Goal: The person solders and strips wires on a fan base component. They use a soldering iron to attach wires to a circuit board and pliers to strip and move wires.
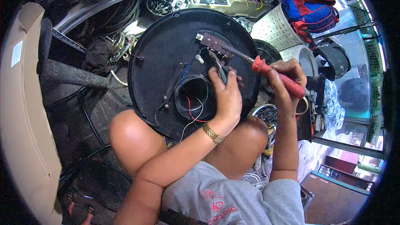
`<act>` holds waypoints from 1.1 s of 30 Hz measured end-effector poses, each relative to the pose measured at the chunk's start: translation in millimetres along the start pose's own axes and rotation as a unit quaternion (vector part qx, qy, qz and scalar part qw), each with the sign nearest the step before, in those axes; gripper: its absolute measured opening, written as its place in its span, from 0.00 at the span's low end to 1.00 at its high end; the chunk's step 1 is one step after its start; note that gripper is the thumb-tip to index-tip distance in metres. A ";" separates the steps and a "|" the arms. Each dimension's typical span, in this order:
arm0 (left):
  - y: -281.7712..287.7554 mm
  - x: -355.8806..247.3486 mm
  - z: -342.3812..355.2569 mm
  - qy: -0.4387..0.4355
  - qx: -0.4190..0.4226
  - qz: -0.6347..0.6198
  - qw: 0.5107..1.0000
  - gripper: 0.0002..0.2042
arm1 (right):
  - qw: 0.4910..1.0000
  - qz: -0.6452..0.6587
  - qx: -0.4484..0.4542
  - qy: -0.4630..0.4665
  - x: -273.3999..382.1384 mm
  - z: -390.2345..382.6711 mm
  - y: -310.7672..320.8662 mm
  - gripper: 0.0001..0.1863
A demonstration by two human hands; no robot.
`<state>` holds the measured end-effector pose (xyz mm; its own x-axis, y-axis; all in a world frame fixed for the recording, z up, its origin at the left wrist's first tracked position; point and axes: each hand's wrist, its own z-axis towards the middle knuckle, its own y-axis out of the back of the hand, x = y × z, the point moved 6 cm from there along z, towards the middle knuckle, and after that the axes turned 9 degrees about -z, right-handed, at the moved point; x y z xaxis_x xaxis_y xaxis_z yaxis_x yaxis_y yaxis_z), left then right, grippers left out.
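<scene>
A wide, round black plastic base (156, 54) lies in front of my knees, with a round hole (193, 96) near its middle. Near its far right side is a dark brown strip-shaped switch block (211, 43) with small metal contacts. My left hand (226, 91) is closed around dark-handled pliers (218, 63), their jaws at the block's near edge. A red-handled screwdriver (280, 77) is gripped in my right hand (287, 79); its shaft reaches over the block, and the exact tip contact is hard to make out. A blue wire (187, 71) runs beside a small white connector (199, 59).
Red and white wires (189, 110) come out of the hole. Metal machine parts (179, 0) lie beyond the base. At right stand a white perforated basket (271, 27) with a blue-and-red backpack (310, 10) and a container of screws (266, 114). A cardboard sheet (29, 112) stands at left.
</scene>
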<state>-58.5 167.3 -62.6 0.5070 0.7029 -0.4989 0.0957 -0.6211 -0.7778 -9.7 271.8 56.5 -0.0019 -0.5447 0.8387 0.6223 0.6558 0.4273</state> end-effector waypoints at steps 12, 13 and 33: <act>-4.1 4.1 -0.6 0.034 0.004 -0.050 0.998 0.12 | 0.995 -0.072 0.072 0.019 20.1 18.6 -15.6 0.09; -3.6 3.9 -0.8 0.034 0.002 -0.052 0.998 0.12 | 0.994 -0.072 0.074 0.020 21.7 19.2 -16.5 0.09; -1.7 7.2 0.1 0.021 0.008 -0.033 0.999 0.12 | 0.969 -0.169 0.178 0.013 33.8 34.1 -20.1 0.11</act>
<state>-55.1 173.4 -64.8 0.5359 0.7269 -0.4295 0.1164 -0.5675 -0.8151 -49.0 258.0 87.8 -0.1366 -0.7696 0.6238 0.2798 0.5740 0.7695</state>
